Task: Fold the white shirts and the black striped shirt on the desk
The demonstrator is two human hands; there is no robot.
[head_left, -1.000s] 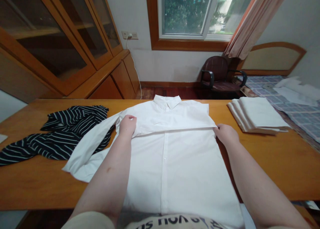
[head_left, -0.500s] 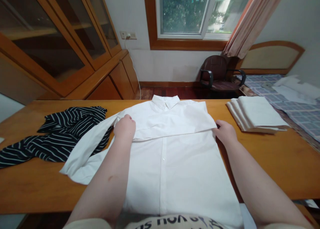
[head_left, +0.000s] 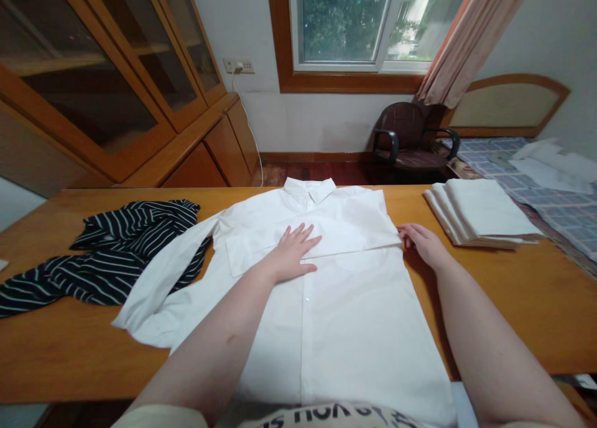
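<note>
A white button-up shirt [head_left: 354, 316] lies front up, its collar at the far side. One sleeve is folded straight across the chest; the other stretches out to the left in a bend. My left hand [head_left: 295, 254] rests flat on the folded sleeve near the button line, fingers spread. At the shirt's right edge, by the sleeve fold, my right hand [head_left: 422, 244] has its fingers curled together, fingertips at the cloth. How much fabric they pinch is hard to see.
A black-and-white striped garment [head_left: 135, 247] lies crumpled at left, partly under the loose sleeve. Folded white cloths [head_left: 489, 210] are stacked at right on the wooden table [head_left: 527, 303]. Beyond stand an office chair [head_left: 405, 135], a bed [head_left: 550, 185] and a glass-door cabinet [head_left: 181, 123].
My left hand has let go of the sleeve's left end and moved right, opening flat on the chest. My right hand has shifted slightly outward at the right edge, its fingers loosened.
</note>
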